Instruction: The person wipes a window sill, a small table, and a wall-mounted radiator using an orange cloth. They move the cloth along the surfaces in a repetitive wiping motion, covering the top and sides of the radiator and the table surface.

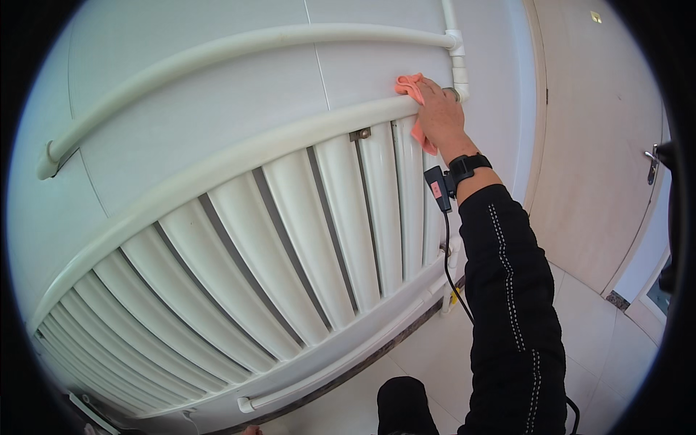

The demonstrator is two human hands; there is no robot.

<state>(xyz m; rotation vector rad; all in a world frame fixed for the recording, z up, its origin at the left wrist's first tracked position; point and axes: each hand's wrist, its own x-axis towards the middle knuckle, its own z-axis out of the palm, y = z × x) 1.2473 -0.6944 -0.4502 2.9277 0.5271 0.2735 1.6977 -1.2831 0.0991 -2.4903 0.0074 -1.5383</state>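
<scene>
My right hand [441,114] presses a coral-pink cloth [424,137] onto the right end of the white radiator's top rail [261,147]. Part of the cloth bunches up above the rail by my fingertips, and another part hangs down in front of the columns. A black wrist strap [470,167] carries a small black device [438,187] with a cable running down along my sleeve. Of my left hand, at most small bits of skin [252,430] show at the bottom edge; its pose is hidden.
A white pipe [261,37] curves along the tiled wall above the radiator columns [293,234] and joins a vertical pipe [460,68] at right. A lower pipe [337,359] runs near the floor. On the right stands a wooden door [592,136] with a metal handle [651,163].
</scene>
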